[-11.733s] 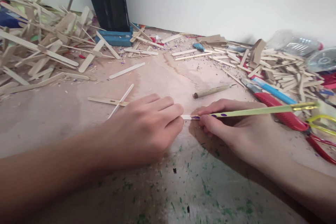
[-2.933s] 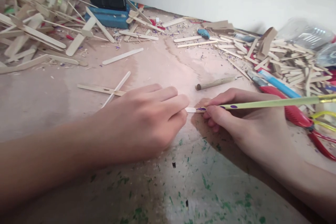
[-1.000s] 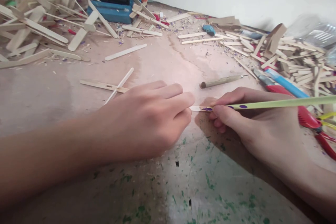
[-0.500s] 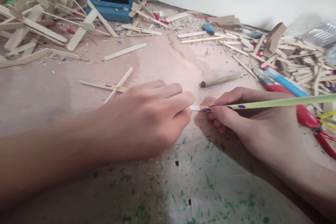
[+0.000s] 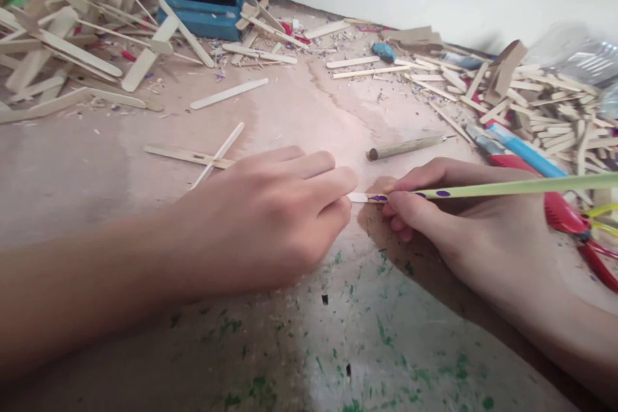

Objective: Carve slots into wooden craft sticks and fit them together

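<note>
My left hand (image 5: 270, 219) lies knuckles-up on the table, fingers closed on one end of a small wooden stick (image 5: 360, 197); most of that stick is hidden under the fingers. My right hand (image 5: 454, 225) pinches a long yellow-green paintbrush (image 5: 512, 188) with purple spots on its handle. The brush's tip rests on the stick's exposed end, where there is purple paint. The two hands almost meet at the stick.
Heaps of wooden craft sticks (image 5: 67, 45) fill the far left, and more sticks (image 5: 531, 109) lie at the right. A thin awl-like tool (image 5: 405, 147) lies just beyond my right hand. Red-handled pliers (image 5: 570, 225) and a blue knife (image 5: 521, 151) sit at the right. A dark stand on a blue base (image 5: 203, 16) is at the back.
Both hands stay in place on the stick; the brush tip only shifts slightly along its painted end. The camera view has drifted a little.
</note>
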Action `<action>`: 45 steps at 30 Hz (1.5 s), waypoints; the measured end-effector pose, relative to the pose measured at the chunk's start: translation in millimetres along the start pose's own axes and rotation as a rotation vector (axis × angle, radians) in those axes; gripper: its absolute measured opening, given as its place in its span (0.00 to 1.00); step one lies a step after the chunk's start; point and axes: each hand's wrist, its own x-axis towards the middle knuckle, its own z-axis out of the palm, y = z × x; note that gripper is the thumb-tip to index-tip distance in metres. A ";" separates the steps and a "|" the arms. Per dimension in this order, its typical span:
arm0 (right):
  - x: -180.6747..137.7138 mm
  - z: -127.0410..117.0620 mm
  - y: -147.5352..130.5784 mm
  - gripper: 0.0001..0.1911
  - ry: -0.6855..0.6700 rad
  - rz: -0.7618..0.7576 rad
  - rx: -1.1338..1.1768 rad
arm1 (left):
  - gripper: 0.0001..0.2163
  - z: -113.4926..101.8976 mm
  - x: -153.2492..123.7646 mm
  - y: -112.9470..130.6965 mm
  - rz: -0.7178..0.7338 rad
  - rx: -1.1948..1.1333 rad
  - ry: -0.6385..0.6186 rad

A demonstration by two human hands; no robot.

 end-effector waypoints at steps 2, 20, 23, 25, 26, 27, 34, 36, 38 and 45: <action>-0.5 0.9 0.3 0.07 -0.006 0.003 0.008 | 0.16 -0.4 0.0 -0.2 0.002 0.002 0.001; 1.7 1.6 -4.0 0.08 -0.056 -0.010 -0.023 | 0.16 -3.7 4.0 -2.1 0.016 0.011 -0.022; 1.1 1.7 -0.8 0.07 -0.033 -0.019 0.011 | 0.15 -4.9 5.0 -3.3 0.035 0.005 -0.027; 2.0 1.3 -1.9 0.07 -0.031 -0.016 -0.011 | 0.15 -3.9 4.5 -3.2 0.026 -0.009 -0.008; 2.6 1.2 -3.1 0.07 -0.033 -0.013 -0.032 | 0.15 -3.2 4.1 -3.0 0.020 -0.016 0.001; 3.2 1.2 -4.5 0.08 -0.033 -0.010 -0.050 | 0.15 -2.4 3.6 -2.7 0.013 -0.021 0.009; 1.0 2.2 -1.2 0.07 -0.045 -0.006 0.010 | 0.16 -0.8 2.2 -0.9 0.001 -0.009 -0.002; 0.3 1.5 0.4 0.06 -0.028 -0.018 0.012 | 0.16 -1.2 2.0 -0.9 0.001 0.002 -0.002; 0.9 0.5 -0.8 0.07 -0.038 -0.017 -0.022 | 0.16 -1.7 1.8 -1.2 0.001 0.009 -0.004; 4.3 2.4 -8.8 0.06 -0.059 0.008 -0.013 | 0.16 -1.2 1.9 -1.6 0.001 0.005 0.001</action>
